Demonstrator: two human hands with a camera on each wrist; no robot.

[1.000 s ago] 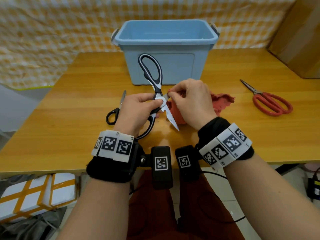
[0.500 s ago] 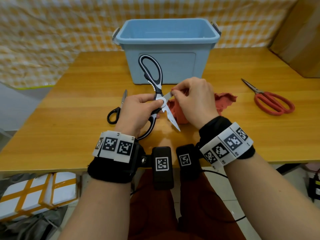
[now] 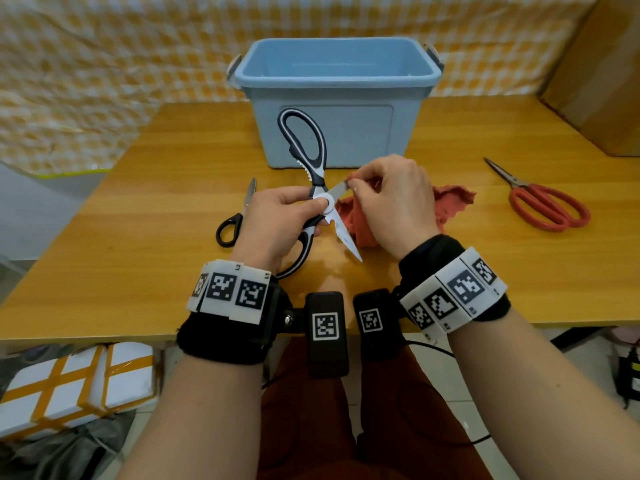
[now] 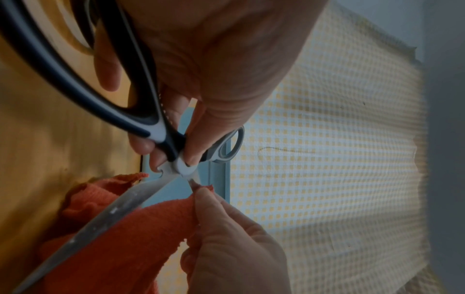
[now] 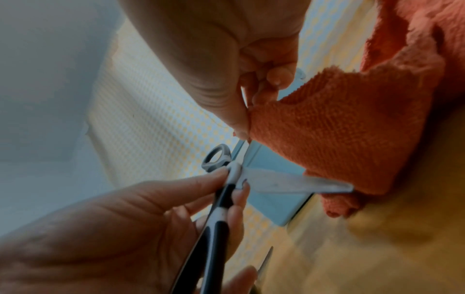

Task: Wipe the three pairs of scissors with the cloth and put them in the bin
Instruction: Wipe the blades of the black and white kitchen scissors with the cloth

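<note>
My left hand grips the black-and-white kitchen scissors at the pivot, blades spread wide above the table. The same scissors show in both wrist views. My right hand pinches the red cloth round the upper blade near its tip. The cloth hangs below that hand, behind the lower blade. Black-handled scissors lie on the table to the left. Red-handled scissors lie to the right. The blue bin stands behind, and what shows of its inside is bare.
The wooden table ends just before my wrists. A cardboard box stands at the back right. A yellow checked cloth hangs behind the table. White boxes with orange tape lie on the floor to the left.
My right hand with the cloth has slid outward along the upper blade, from near the pivot towards the tip. The left hand keeps its grip in place.
</note>
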